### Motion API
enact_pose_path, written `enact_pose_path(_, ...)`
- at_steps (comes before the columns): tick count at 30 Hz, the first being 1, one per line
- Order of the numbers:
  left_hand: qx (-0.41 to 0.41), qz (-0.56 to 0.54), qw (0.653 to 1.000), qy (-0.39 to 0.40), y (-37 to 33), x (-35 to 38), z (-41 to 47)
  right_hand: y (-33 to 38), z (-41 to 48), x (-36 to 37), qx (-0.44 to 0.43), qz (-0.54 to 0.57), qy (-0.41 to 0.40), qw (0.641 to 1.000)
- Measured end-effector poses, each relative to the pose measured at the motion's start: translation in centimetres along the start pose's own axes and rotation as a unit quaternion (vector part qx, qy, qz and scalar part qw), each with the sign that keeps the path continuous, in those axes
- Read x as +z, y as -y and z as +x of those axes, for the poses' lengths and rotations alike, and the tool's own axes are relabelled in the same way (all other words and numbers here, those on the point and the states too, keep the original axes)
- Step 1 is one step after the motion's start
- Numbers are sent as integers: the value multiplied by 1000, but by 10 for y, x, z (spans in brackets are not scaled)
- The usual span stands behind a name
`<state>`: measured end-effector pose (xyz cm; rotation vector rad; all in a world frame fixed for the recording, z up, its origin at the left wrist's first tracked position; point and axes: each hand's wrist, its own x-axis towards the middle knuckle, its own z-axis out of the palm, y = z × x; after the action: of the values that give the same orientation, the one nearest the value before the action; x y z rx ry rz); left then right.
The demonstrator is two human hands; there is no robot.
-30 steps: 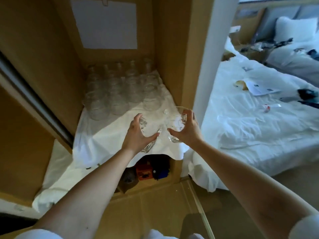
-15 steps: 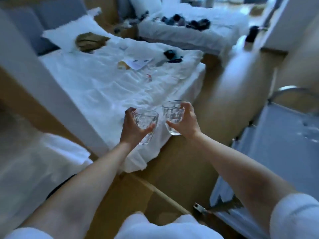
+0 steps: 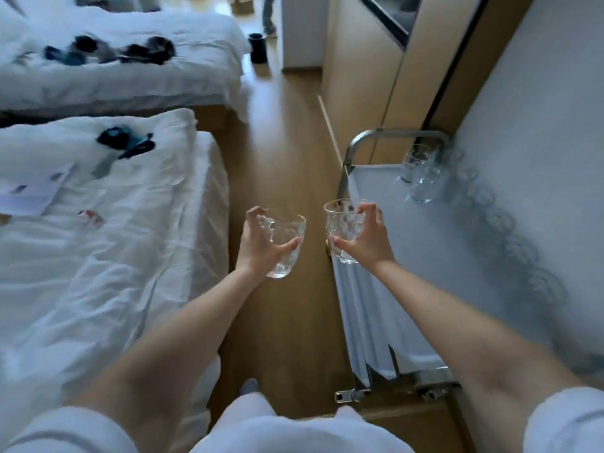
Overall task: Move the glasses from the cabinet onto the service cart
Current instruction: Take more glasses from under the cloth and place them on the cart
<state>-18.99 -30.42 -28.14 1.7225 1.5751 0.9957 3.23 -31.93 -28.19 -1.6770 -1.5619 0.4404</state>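
Observation:
My left hand (image 3: 256, 245) grips a clear dimpled glass (image 3: 285, 243) over the wooden floor. My right hand (image 3: 366, 238) grips a second clear glass (image 3: 341, 228) at the left edge of the service cart (image 3: 408, 256). The cart has a pale top and a metal handle (image 3: 392, 135) at its far end. Two or three clear glasses (image 3: 421, 173) stand at the cart's far end against the white wall. The cabinet is out of view.
A bed with white sheets (image 3: 98, 240) lies to the left, with papers and a dark object on it. A second bed (image 3: 130, 60) stands beyond. A wooden floor aisle (image 3: 284, 152) runs between bed and cart. A black cylinder (image 3: 258, 49) stands far down the aisle.
The view has swung right from the cabinet, past the bed, to the cart. Both hands kept hold of their glasses and now hang beside the cart's left edge.

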Motion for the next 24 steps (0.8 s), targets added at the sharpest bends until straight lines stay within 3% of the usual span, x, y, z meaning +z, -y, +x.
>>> enact_pose_path(10,68,-2,976,207,-8,53,136,-25,22,24,204,-66,-144,966)
enact_pose_path(14,64,27,955,288,-20,106,163,-58,23,12,253,-100,-150,950)
enact_pose_path(19,123,64,918,371,-41,184,195,-127,54,-14,321,-170,-176,915)
enact_pose_path(24,136,111,881,439,-47,246,232,-181,95,-28,364,-130,-162,908)
